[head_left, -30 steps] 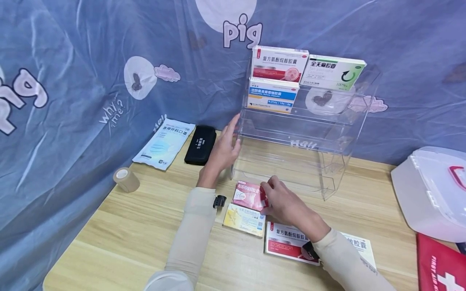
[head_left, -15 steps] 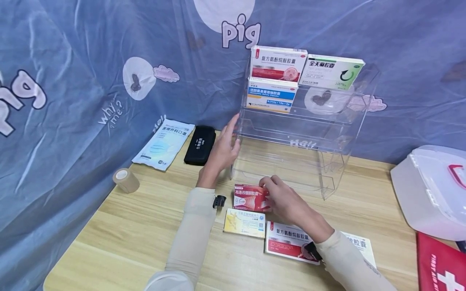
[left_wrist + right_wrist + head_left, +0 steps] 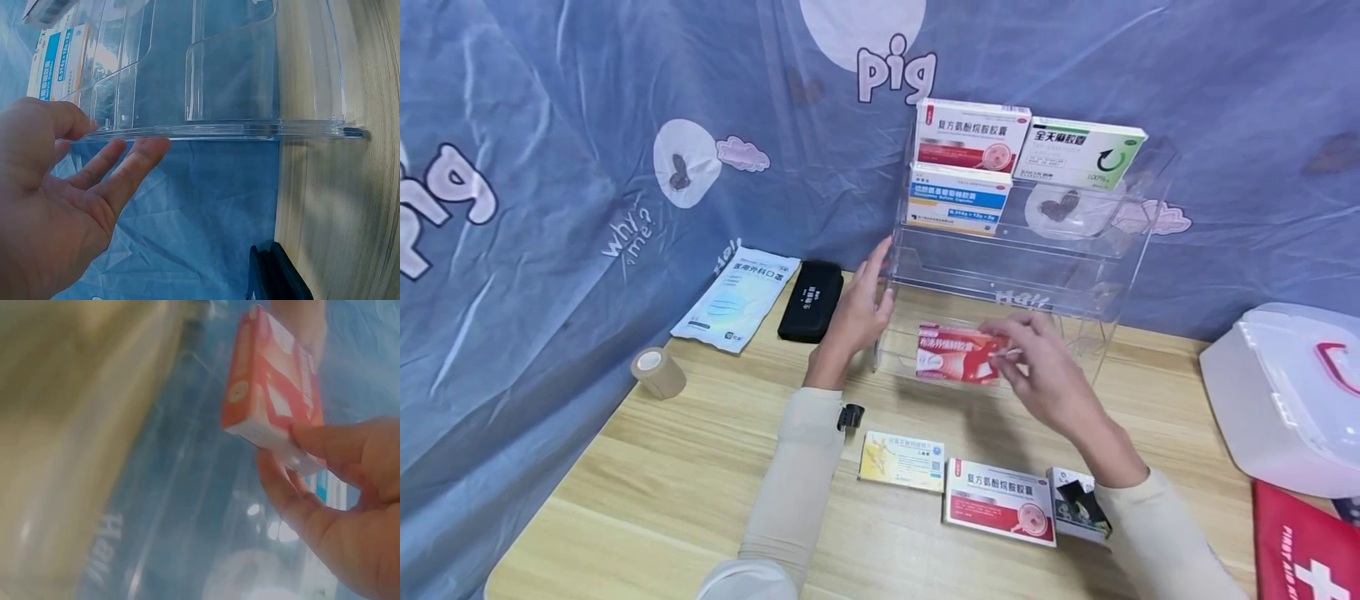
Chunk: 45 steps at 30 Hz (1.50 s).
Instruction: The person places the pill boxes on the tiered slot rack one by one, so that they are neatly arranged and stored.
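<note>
My right hand [image 3: 1041, 367] pinches the right end of a red-and-pink medicine box [image 3: 951, 354], held upright in front of the stand's lower tier. In the right wrist view, thumb and fingers [image 3: 278, 478] clasp the narrow white end of the box. My left hand [image 3: 853, 312] touches the left side panel of a clear acrylic display stand [image 3: 1000, 287]. Its fingers are extended with their tips against the panel edge, as the left wrist view shows. On the table lie a yellow-white box [image 3: 902, 460], a red-white box [image 3: 1000, 500] and another box [image 3: 1075, 500] partly behind the right wrist.
Upper tiers carry a red-white box [image 3: 973, 137], a green-white box [image 3: 1078, 156] and a blue-orange box [image 3: 958, 200]. At left are a tape roll [image 3: 658, 372], mask packet [image 3: 735, 298] and black case [image 3: 811, 302]; at right, a white bin [image 3: 1285, 400] and red first-aid pouch [image 3: 1303, 542].
My right hand has tilted the red medicine box up off the table and carried it forward to the stand, leaving the yellow-white box behind. The left hand has stayed at the stand's side.
</note>
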{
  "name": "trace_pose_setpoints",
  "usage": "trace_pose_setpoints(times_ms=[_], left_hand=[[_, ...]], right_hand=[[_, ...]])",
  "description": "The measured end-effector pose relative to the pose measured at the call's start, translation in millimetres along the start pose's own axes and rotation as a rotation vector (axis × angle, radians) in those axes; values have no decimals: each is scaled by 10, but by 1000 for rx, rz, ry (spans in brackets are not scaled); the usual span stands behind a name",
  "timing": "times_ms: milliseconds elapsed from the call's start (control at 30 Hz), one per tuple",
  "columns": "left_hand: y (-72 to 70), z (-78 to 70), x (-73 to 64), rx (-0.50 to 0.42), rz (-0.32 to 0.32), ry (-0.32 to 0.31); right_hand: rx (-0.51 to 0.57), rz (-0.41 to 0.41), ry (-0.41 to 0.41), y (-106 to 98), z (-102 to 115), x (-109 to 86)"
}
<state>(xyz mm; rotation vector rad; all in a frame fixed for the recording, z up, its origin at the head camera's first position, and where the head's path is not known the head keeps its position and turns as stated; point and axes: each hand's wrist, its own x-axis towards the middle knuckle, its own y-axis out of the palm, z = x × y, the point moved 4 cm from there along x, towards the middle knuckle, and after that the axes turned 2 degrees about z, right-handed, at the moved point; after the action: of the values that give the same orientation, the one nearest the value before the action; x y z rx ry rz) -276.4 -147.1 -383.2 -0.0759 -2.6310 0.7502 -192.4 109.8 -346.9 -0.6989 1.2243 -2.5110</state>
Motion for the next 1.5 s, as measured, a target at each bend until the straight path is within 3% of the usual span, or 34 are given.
trace_pose_setpoints(times_ms=[200, 500, 633, 967, 1167, 1500], left_hand=[[2, 4, -4, -1, -4, 1], [-10, 7, -1, 8, 2, 1], [-22, 18, -7, 6, -2, -6], [-5, 16, 1, -2, 8, 13], [-16, 16, 1, 0, -3, 19], [-12, 13, 1, 12, 0, 23]], right_hand=[[-6, -195, 2, -350, -34, 56], [-94, -449, 123, -834, -196, 215], [-81, -559, 139, -976, -250, 309], [-60, -745, 160, -1237, -360, 593], [-47, -761, 166, -1329, -474, 826], [-170, -612, 102, -1195, -610, 917]])
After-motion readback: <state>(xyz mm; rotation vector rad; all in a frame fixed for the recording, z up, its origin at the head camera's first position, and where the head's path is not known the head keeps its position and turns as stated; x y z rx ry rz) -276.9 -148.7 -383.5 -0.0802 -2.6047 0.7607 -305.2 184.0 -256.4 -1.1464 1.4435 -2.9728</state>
